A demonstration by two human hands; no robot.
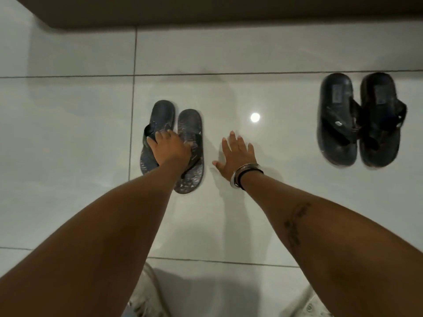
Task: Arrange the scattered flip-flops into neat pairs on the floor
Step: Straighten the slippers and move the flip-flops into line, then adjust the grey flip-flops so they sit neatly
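- Head view, looking down on a glossy white tile floor [68, 138] crossed by dark grout lines.
- Two bare forearms reach forward from the bottom edge.
- Left hand [168, 148] lies palm down over the straps of a patterned pair [174, 146] of flip-flops, fingers curled across both; whether it actually grips a strap I cannot tell.
- That pair lies side by side, soles touching, the left one set a little farther forward than the right.
- Right hand [237, 154] is spread flat with fingers apart, holding nothing, just right of the patterned pair; whether it touches the tile is unclear.
- Bangles [245, 173] circle the right wrist.
- Black pair [360, 120] lies well apart to the right, side by side, edges touching, straps up.
- Round light reflection [255, 117] shines on the tile beyond the right hand.
- Dark brown edge [206, 10] runs along the top.
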